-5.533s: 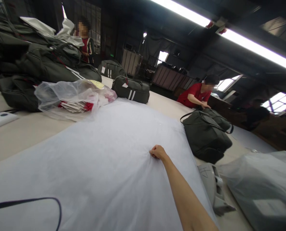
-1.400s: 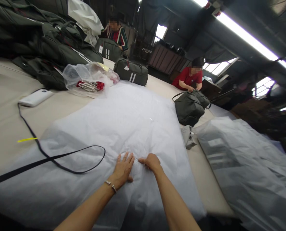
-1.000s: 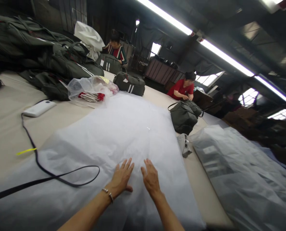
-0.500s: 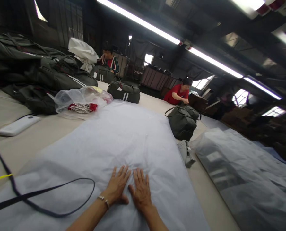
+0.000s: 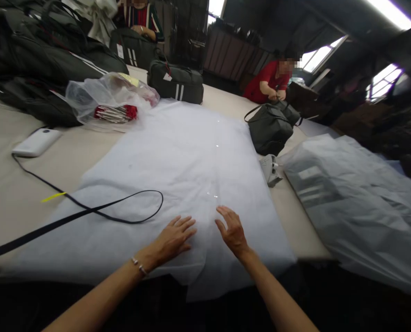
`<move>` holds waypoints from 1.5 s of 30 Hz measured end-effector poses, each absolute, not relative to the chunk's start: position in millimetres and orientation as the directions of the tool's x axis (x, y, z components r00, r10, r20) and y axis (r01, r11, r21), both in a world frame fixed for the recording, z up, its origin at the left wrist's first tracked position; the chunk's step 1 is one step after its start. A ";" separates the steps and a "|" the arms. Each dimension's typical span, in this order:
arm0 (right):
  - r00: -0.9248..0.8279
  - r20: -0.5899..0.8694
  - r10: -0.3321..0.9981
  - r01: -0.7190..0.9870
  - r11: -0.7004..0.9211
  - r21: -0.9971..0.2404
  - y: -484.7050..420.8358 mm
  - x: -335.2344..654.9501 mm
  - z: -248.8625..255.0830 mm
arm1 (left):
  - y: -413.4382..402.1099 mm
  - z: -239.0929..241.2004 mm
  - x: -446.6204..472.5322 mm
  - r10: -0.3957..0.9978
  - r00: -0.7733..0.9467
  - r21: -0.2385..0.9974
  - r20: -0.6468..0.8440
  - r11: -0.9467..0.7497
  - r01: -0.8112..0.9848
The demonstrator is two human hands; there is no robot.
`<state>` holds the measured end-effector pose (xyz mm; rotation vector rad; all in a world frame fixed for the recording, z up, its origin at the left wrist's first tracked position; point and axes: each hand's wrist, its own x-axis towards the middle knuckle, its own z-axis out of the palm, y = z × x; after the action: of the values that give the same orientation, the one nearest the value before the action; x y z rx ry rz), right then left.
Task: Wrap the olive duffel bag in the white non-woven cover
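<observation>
A large white translucent sheet [image 5: 177,157] lies spread over the beige table [image 5: 14,184], its near edge hanging over the table's front. My left hand [image 5: 173,237] rests flat on the sheet near that edge, fingers spread, a thin bracelet on the wrist. My right hand [image 5: 231,229] is beside it to the right, fingers open, touching or just above the sheet. Neither hand holds anything. A black strap [image 5: 87,212] loops across the sheet to the left of my hands.
A white power bank [image 5: 35,141] and a clear bag of red-and-white tags [image 5: 108,101] lie at left, with dark duffel bags [image 5: 175,83] behind. A stack of plastic bags [image 5: 350,198] lies at right. Two people handle bags across the table, one at a dark bag [image 5: 271,129].
My hands have moved apart on the sheet; half a second ago they lay side by side, flat. The view has tipped down toward the table's front edge.
</observation>
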<state>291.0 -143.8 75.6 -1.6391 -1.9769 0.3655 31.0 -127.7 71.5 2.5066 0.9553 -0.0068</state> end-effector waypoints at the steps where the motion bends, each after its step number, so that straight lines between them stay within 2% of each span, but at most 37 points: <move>1: -0.064 0.196 0.978 0.777 0.173 -0.606 -169.0 288.8 78.9 | -148.5 72.3 23.3 0.593 0.785 0.439 -0.178 -0.666 0.603; 4: 0.141 -0.080 0.987 0.561 -0.147 -0.815 -241.0 275.0 75.7 | -202.4 67.9 5.4 0.529 0.817 0.515 -0.228 -0.646 0.563; 6: 0.286 -0.341 0.896 0.336 -0.427 -0.839 -283.2 264.4 62.3 | -228.3 62.2 -2.5 0.558 0.803 0.593 -0.210 -0.580 0.558; 9: 0.325 -0.706 0.629 -0.055 -0.733 -0.678 -334.7 252.8 33.9 | -253.5 53.7 -8.2 0.686 0.701 0.767 -0.193 -0.340 0.544; 11: 0.241 -0.833 0.499 -0.285 -0.784 -0.552 -356.7 246.9 16.5 | -265.1 48.3 -7.4 0.736 0.582 0.856 -0.347 -0.006 0.517; 13: 0.200 -0.851 0.485 -0.478 -0.710 -0.517 -364.9 239.8 3.5 | -275.2 42.3 -3.8 0.646 0.509 0.813 -0.569 0.347 0.468; 14: 0.202 -0.838 0.507 -0.554 -0.647 -0.525 -364.0 235.3 -1.2 | -279.7 39.2 -1.3 0.574 0.501 0.761 -0.648 0.463 0.454; 16: 0.228 -0.802 0.552 -0.663 -0.515 -0.543 -355.2 225.1 -7.3 | -286.6 33.2 3.9 0.472 0.512 0.679 -0.718 0.636 0.366; 18: 0.238 -0.786 0.570 -0.730 -0.429 -0.532 -343.4 214.6 -9.3 | -289.6 29.0 9.0 0.474 0.512 0.595 -0.716 0.799 0.092; 20: 0.240 -0.786 0.569 -0.768 -0.383 -0.512 -334.7 206.0 -8.1 | -289.2 27.5 14.2 0.522 0.472 0.450 -0.710 0.852 -0.266; 22: 0.239 -0.783 0.574 -0.778 -0.369 -0.508 -331.7 200.3 -4.9 | -287.4 28.5 19.5 0.562 0.412 0.378 -0.718 0.811 -0.447; 33: 0.328 -0.736 0.592 -0.682 -0.391 -0.619 -335.9 188.2 2.7 | -290.0 24.5 51.9 0.510 0.262 0.386 -0.819 0.828 -0.407; 45: 0.206 -0.685 0.698 -0.773 -0.313 -0.551 -338.8 173.8 19.2 | -306.3 19.3 64.5 0.452 0.226 0.373 -0.863 0.872 -0.318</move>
<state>173.8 -338.8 19.2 -1.1912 0.0857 1.4673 64.5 -306.3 19.3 0.1269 1.2341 0.5322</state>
